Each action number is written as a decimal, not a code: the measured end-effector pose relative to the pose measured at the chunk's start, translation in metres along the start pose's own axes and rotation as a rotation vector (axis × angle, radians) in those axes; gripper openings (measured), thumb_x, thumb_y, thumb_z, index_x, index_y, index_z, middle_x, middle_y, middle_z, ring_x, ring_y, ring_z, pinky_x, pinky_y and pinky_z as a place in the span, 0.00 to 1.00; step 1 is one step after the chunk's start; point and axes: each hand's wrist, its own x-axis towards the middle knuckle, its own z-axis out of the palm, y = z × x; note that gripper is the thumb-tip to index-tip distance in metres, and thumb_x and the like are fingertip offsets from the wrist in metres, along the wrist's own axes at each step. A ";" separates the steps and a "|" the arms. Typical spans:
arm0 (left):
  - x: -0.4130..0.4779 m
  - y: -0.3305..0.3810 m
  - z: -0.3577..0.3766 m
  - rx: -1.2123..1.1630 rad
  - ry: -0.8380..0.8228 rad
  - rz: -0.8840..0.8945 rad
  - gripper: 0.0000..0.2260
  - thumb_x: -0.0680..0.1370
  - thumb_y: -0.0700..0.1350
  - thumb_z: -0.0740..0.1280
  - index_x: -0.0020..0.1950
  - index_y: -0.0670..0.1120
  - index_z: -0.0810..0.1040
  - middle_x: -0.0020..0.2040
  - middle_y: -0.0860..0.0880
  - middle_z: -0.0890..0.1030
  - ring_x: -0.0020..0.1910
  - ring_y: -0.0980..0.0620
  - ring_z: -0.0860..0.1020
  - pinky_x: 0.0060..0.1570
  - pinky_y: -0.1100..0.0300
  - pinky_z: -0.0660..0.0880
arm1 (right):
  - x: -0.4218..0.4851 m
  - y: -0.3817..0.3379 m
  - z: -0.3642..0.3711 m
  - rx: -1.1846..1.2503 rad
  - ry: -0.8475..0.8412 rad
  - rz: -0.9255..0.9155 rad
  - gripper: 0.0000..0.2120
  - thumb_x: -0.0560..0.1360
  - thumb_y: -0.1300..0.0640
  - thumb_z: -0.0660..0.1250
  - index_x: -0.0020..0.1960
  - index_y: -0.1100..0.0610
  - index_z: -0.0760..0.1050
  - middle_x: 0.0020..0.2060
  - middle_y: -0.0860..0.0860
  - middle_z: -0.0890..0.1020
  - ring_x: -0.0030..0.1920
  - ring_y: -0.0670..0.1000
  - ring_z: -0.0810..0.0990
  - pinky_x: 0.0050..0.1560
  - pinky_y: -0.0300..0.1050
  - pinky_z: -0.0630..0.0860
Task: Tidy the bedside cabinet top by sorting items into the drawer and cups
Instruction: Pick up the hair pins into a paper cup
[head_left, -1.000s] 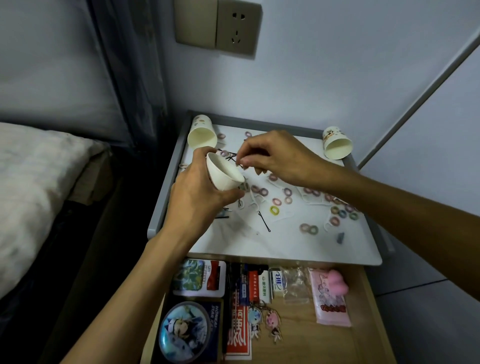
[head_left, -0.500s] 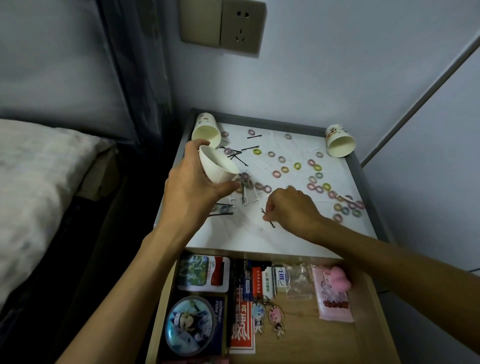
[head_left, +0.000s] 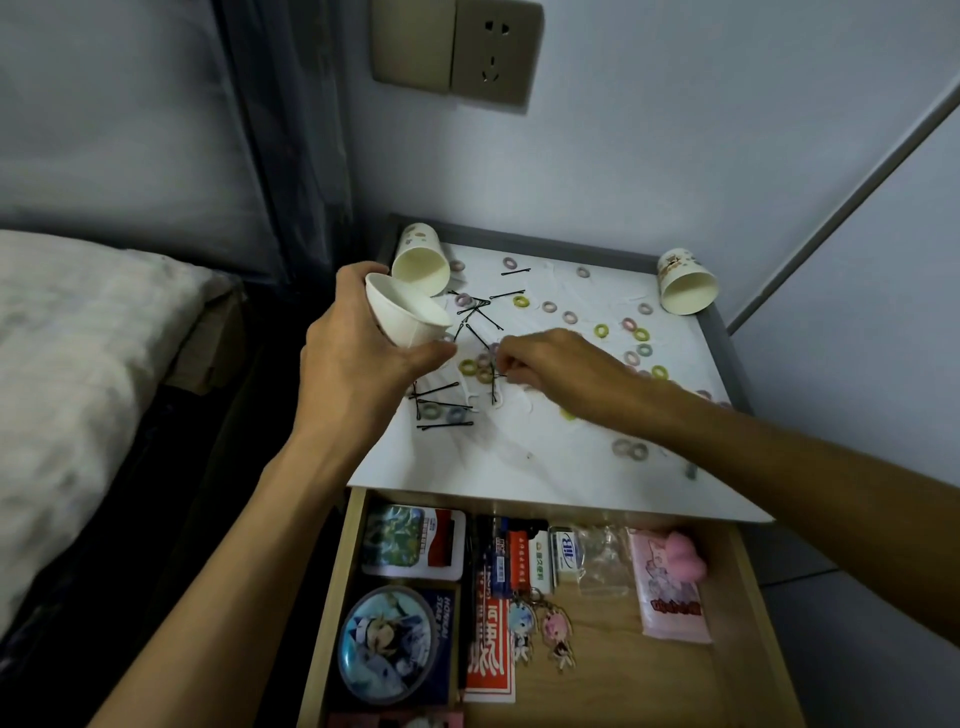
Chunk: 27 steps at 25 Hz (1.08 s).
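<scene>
Right hand (head_left: 550, 364) had moved far-left from the near middle of the cabinet top (head_left: 545, 467) | its fingertips pinched a black hairpin (head_left: 500, 375) just right of the paper cup (head_left: 405, 319) | left hand (head_left: 353, 364) gripped that cup, tilted, over the top's left side | drawer (head_left: 623, 675) stood open, near.

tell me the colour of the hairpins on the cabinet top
Black. The hairpins show clearest in the head view.

Hairpins (head_left: 447, 425) and rings (head_left: 601, 330) litter the desk's (head_left: 519, 467) middle; tipped left cup (head_left: 422, 262) and right cup (head_left: 688, 286) fill 2 back corners; front strip open.
</scene>
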 end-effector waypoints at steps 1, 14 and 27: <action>0.000 0.000 -0.001 -0.001 0.005 -0.005 0.32 0.65 0.49 0.80 0.65 0.50 0.69 0.52 0.55 0.75 0.49 0.55 0.75 0.37 0.72 0.70 | 0.011 0.003 -0.001 -0.005 -0.022 -0.048 0.05 0.79 0.57 0.66 0.53 0.56 0.78 0.46 0.47 0.83 0.44 0.48 0.80 0.45 0.46 0.77; 0.002 -0.001 0.000 0.023 0.001 0.002 0.32 0.65 0.50 0.80 0.64 0.52 0.68 0.50 0.56 0.75 0.48 0.54 0.77 0.45 0.58 0.77 | 0.039 0.024 0.021 0.109 -0.098 -0.027 0.07 0.73 0.58 0.72 0.51 0.56 0.83 0.46 0.49 0.83 0.50 0.49 0.80 0.53 0.47 0.75; 0.003 0.000 0.004 0.046 -0.006 -0.013 0.34 0.65 0.51 0.80 0.66 0.51 0.68 0.53 0.54 0.76 0.51 0.51 0.77 0.50 0.51 0.79 | 0.037 0.036 0.015 0.198 -0.141 -0.008 0.08 0.72 0.60 0.72 0.51 0.55 0.84 0.46 0.46 0.84 0.44 0.37 0.79 0.46 0.28 0.71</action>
